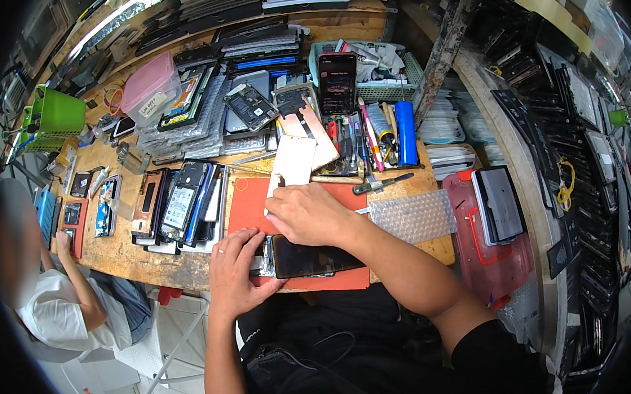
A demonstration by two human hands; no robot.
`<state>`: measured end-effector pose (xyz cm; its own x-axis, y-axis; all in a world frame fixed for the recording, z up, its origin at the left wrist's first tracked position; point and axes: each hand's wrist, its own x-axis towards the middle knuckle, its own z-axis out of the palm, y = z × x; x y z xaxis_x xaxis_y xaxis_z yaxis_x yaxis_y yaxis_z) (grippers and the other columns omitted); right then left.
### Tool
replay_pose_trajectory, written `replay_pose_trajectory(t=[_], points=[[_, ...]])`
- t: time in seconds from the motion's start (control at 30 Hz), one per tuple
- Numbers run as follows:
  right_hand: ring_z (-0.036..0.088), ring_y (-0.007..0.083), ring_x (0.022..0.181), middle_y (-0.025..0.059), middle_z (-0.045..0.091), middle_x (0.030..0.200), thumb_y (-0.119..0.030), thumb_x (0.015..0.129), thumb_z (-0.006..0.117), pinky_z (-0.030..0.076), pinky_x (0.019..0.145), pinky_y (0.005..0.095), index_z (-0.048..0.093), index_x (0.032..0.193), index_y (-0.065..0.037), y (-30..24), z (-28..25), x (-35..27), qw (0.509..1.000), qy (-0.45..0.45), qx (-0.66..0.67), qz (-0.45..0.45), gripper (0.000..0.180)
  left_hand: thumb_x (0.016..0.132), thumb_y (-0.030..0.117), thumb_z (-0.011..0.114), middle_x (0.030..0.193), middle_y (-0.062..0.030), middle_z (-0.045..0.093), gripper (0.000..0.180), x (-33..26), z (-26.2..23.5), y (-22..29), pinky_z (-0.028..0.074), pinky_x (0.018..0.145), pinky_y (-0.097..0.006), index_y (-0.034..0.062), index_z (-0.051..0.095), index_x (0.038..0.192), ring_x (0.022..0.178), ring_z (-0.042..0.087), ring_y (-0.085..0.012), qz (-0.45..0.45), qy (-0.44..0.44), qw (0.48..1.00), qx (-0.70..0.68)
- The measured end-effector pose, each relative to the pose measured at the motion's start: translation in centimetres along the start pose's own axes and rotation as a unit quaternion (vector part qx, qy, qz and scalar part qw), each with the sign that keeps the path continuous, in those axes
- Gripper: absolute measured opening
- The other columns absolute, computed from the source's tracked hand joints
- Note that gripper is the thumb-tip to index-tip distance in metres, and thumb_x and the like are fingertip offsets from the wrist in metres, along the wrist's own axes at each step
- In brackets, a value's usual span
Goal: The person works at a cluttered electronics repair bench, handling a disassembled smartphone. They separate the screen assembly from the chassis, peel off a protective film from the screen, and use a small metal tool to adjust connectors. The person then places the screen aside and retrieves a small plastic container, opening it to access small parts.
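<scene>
A phone with a dark screen lies sideways on an orange-red mat in front of me, its left end showing exposed inner parts. My left hand grips that end, fingers along the far edge and thumb at the near edge. Above the phone's far edge is my right hand, its fingers pinched together around something small that they mostly hide. Just beyond those fingers lies a white flat panel, overlapping a pinkish phone back cover. A knife with a dark handle lies right of my right hand.
An upright phone stands behind several tools and a blue cylinder. Bubble wrap lies right, beside a red plastic case. Disassembled phones are stacked left. Another person works at the far left.
</scene>
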<state>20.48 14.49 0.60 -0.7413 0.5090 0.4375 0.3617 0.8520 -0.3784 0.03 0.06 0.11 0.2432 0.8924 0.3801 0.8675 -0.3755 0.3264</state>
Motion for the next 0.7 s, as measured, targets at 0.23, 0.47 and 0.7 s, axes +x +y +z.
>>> replay_pose_trajectory(t=[0.23, 0.47, 0.7], points=[[0.076, 0.038, 0.088, 0.0186, 0.076, 0.094, -0.016, 0.097, 0.07, 0.06, 0.079, 0.049, 0.074, 0.094, 0.0, 0.02, 0.01, 0.06, 1.0, 0.0, 0.006, 0.001, 0.017, 0.071, 0.045, 0.093, 0.141, -0.0131, 0.066, 0.084, -0.04, 0.03, 0.01, 0.046, 0.11, -0.052, 0.0056, 0.067, 0.14, 0.131, 0.061, -0.0361, -0.001, 0.003, 1.0, 0.004], [0.076, 0.0385, 0.089, 0.0187, 0.075, 0.094, -0.016, 0.097, 0.07, 0.06, 0.079, 0.0497, 0.074, 0.095, 0.0, 0.1, 0.09, -0.02, 1.0, 0.003, 0.006, 0.001, 0.016, 0.071, 0.045, 0.093, 0.141, -0.0131, 0.066, 0.083, 0.03, 0.01, 0.11, 0.046, 0.11, -0.051, 0.0058, 0.068, 0.14, 0.131, 0.061, -0.036, -0.001, 0.005, 1.0, 0.006], [0.076, 0.0388, 0.089, 0.019, 0.075, 0.094, -0.016, 0.098, 0.069, 0.06, 0.079, 0.0499, 0.074, 0.095, 0.0, -0.07, -0.15, 0.11, 1.0, -0.011, 0.01, 0.006, 0.017, 0.07, 0.044, 0.093, 0.142, -0.013, 0.066, 0.083, -0.01, -0.07, 0.08, 0.046, 0.111, -0.052, 0.0056, 0.068, 0.14, 0.132, 0.061, -0.0361, -0.005, -0.001, 1.0, 0.002]])
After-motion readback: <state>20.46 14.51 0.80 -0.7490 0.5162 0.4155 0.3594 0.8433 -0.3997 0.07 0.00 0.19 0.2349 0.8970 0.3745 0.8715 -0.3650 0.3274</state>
